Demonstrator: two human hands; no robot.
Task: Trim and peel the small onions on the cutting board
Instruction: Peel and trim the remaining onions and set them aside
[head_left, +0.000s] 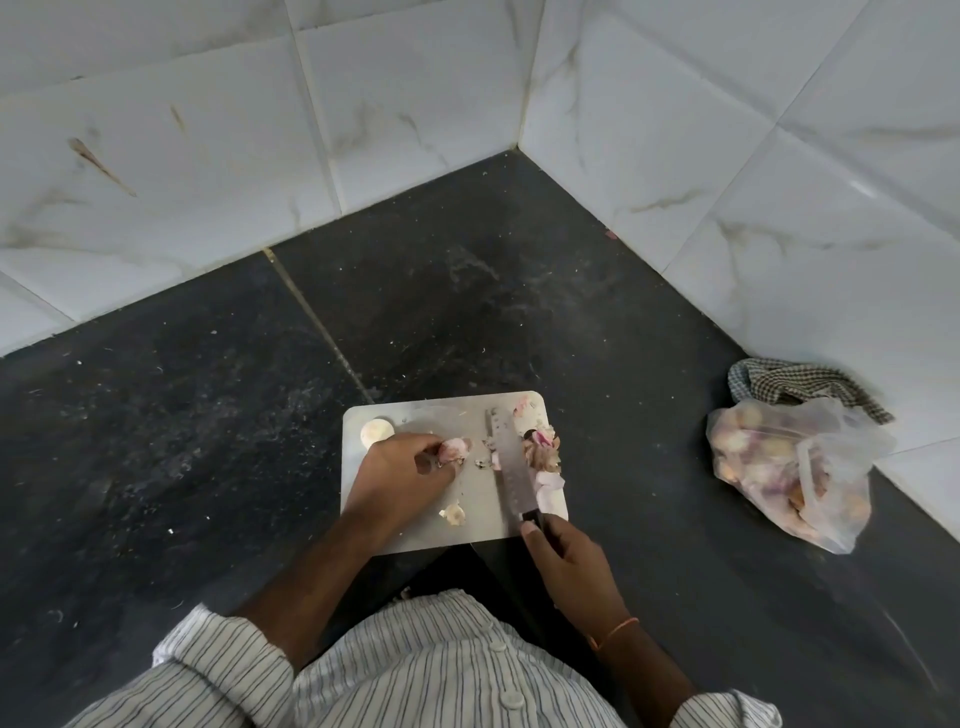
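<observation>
Head view: left hand (402, 475) pinching onion (456, 450) on board (358, 499); right hand (563, 558) gripping knife (511, 467), just right of onion. Risk: onion rolling, blade nicking fingertips.

A matt, brushed-metal look is shown by the cutting board (415, 530) and the knife (511, 467) blade. Thin clear plastic forms the bag (795, 467); woven checked cloth (800, 387) lies behind. Glossy marbled wall tiles (779, 156) and a dull, speckled, possibly stone counter (467, 291) are seen.
</observation>
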